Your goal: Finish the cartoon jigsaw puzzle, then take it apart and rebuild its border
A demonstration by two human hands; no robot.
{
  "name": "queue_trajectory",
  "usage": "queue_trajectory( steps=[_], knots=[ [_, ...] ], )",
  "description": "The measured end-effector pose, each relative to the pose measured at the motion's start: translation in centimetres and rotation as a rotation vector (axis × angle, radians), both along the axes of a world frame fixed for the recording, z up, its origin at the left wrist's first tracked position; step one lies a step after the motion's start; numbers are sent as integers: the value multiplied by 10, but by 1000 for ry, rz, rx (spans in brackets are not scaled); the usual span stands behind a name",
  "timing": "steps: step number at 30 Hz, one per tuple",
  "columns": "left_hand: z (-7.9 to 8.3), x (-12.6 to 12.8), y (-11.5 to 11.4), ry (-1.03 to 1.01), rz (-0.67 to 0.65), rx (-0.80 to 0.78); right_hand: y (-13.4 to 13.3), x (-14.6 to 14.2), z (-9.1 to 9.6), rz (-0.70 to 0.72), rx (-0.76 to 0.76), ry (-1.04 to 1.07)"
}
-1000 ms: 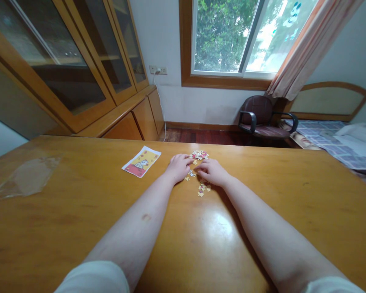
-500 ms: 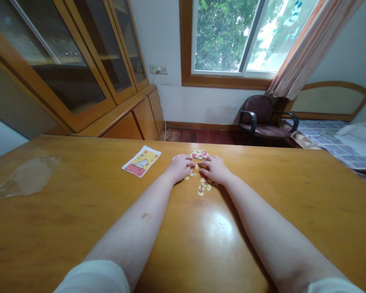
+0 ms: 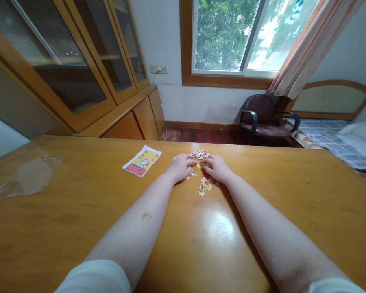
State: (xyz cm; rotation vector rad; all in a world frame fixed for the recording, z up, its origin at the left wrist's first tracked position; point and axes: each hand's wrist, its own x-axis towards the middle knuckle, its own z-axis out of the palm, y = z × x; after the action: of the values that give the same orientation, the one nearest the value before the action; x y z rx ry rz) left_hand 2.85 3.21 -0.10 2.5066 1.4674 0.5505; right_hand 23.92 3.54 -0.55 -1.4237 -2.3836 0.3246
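My left hand rests on the table with its fingers stretched right, fingertips beside a small yellow puzzle piece. My right hand faces it from the other side of that piece, fingers apart and curved downward. Past the fingertips lies a heap of red, white and yellow puzzle pieces. A few bluish-white pieces sit near my left thumb. Several yellow pieces are spread just in front of my right hand, which partly covers some red ones. I see nothing gripped in either hand.
A picture card with a white animal on yellow and red lies left of my hands. Farther left is a clear plastic bag on the wooden table. Beyond the table stand a cabinet and an armchair.
My right fingers have drawn slightly right, away from the yellow piece between the hands. My left hand stays nearly in place, and the view has shifted a little.
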Motion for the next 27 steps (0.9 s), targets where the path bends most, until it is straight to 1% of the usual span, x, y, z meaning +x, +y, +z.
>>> queue_trajectory(
  steps=[2, 7, 15, 17, 19, 22, 25, 27],
  knots=[
    [-1, 0, 0, 17, -16, -11, 1, 0, -1, -8, -12, -25],
    [-3, 0, 3, 17, 27, -19, 2, 1, 0, 5, -11, -81],
    [-1, 0, 1, 11, 63, -15, -2, 1, 3, 35, 21, -40],
    [-2, 0, 1, 16, 30, -27, -1, 2, 3, 42, 32, -24],
    [-3, 0, 1, 7, -29, -35, 1, 2, 2, 51, 37, -15],
    [-4, 0, 2, -17, -98, -36, 1, 3, 1, 100, 24, 9],
    [-2, 0, 2, -35, -75, -33, 1, 3, 2, 161, -13, 75],
    [0, 0, 2, -41, -40, -32, 1, 5, 3, 174, -43, 114]
  ],
)
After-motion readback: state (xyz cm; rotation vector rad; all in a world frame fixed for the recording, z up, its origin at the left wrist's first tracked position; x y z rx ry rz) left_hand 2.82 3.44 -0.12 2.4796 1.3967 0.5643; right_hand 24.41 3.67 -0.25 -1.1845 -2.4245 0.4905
